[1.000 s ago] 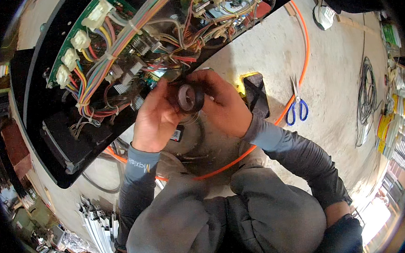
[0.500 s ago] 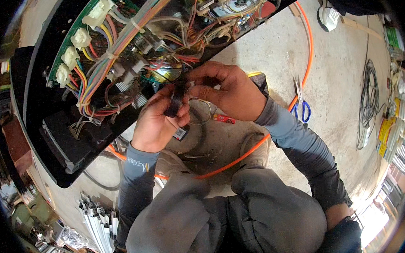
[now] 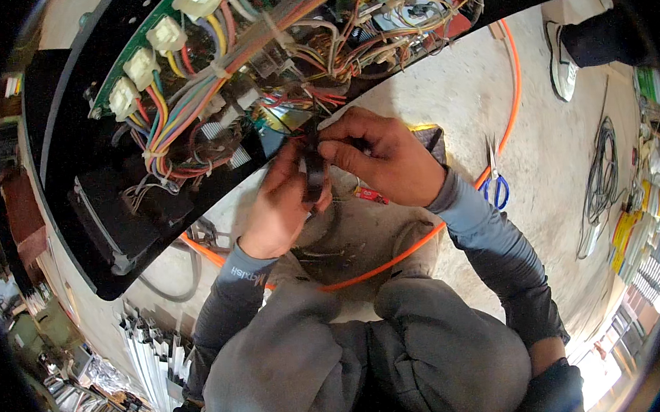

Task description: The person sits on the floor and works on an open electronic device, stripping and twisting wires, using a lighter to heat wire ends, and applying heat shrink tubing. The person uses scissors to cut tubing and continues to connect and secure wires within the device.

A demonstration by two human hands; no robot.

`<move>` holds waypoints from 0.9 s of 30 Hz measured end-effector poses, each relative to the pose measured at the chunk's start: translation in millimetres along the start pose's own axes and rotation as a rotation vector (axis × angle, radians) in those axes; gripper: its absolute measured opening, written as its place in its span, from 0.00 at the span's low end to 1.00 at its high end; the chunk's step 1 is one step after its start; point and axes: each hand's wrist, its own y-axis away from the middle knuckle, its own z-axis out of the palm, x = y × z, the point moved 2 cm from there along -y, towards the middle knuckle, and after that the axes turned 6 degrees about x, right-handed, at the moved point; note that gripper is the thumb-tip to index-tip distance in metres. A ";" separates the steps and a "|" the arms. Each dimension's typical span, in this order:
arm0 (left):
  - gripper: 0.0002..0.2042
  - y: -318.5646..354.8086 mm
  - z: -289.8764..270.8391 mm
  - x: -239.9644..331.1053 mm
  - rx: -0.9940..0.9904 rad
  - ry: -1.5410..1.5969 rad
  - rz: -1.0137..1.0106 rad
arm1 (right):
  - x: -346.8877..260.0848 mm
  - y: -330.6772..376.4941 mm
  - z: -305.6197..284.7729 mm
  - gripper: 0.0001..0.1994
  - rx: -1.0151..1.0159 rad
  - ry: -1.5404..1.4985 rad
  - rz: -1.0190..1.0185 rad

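My left hand (image 3: 272,217) is closed round what looks like a roll of black electrical tape (image 3: 314,178), seen nearly edge-on. Just to its right, my right hand (image 3: 389,158) pinches at the tape and thin dark strands by the near edge of an opened black housing (image 3: 96,267). What exactly sits between the right fingertips is hidden. Bundles of coloured wires (image 3: 203,100) with white plugs run over a green circuit board (image 3: 183,35) inside the housing, beyond both hands.
An orange hose (image 3: 517,81) curves across the concrete floor, passing beside blue-handled scissors (image 3: 497,188). A small red packet (image 3: 371,195) lies below my right hand. Coiled grey cable (image 3: 601,163) is at the right, metal strips (image 3: 151,353) at the lower left. Another person's shoe (image 3: 561,62) stands far right.
The view has shifted a little. My left hand has turned and moved slightly right with the black roll; my right hand still pinches beside it. The other person's shoe has turned.
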 end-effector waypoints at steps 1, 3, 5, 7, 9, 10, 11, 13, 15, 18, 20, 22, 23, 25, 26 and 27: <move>0.22 1.7 3.6 -1.4 0.045 0.004 0.008 | -1.5 0.8 2.2 0.11 0.016 -0.130 0.102; 0.24 4.0 11.1 -4.4 0.141 0.017 0.031 | -6.4 1.6 7.2 0.12 0.039 -0.383 0.308; 0.23 1.6 15.2 -7.3 0.166 -0.177 0.165 | -18.2 1.2 1.2 0.15 0.207 -0.011 -0.024; 0.22 0.3 18.8 -10.6 0.204 -0.237 0.280 | -27.9 5.3 1.0 0.18 0.239 0.232 -0.152; 0.20 1.2 25.2 -8.2 0.239 -0.163 0.382 | -40.5 10.2 1.9 0.20 0.149 0.363 -0.064; 0.19 0.1 19.7 -9.5 0.202 -0.264 0.486 | -39.0 11.3 3.5 0.19 0.144 0.345 -0.108; 0.18 -1.6 6.7 -14.2 0.166 -0.367 0.590 | -42.0 12.9 4.2 0.18 0.145 0.235 0.030; 0.15 -7.4 -1.7 -13.9 0.152 -0.367 0.586 | -40.3 20.9 10.5 0.16 0.151 0.013 0.315; 0.14 -11.8 -0.8 -7.2 0.183 -0.161 0.376 | -45.0 22.2 12.6 0.14 0.183 -0.037 0.299; 0.13 -9.7 10.6 9.6 0.134 -0.413 0.375 | -58.5 21.7 9.8 0.12 0.243 -0.031 0.313; 0.13 -11.6 9.5 1.4 0.207 -0.183 0.319 | -65.9 20.7 6.7 0.11 0.243 0.113 0.227; 0.14 -10.4 10.0 -0.4 0.236 -0.061 0.271 | -70.3 20.7 2.2 0.11 0.201 0.361 0.035; 0.14 -8.6 12.1 3.6 0.229 -0.051 0.255 | -75.3 20.4 3.9 0.10 0.206 0.456 -0.068; 0.15 -6.9 18.9 10.7 0.222 -0.042 0.246 | -84.3 20.1 7.2 0.09 0.224 0.654 -0.272; 0.15 -4.3 23.0 14.1 0.230 -0.045 0.256 | -82.5 20.3 8.2 0.08 0.243 0.638 -0.276; 0.16 -3.3 25.8 15.4 0.231 -0.048 0.264 | -79.6 21.2 8.6 0.08 0.266 0.626 -0.278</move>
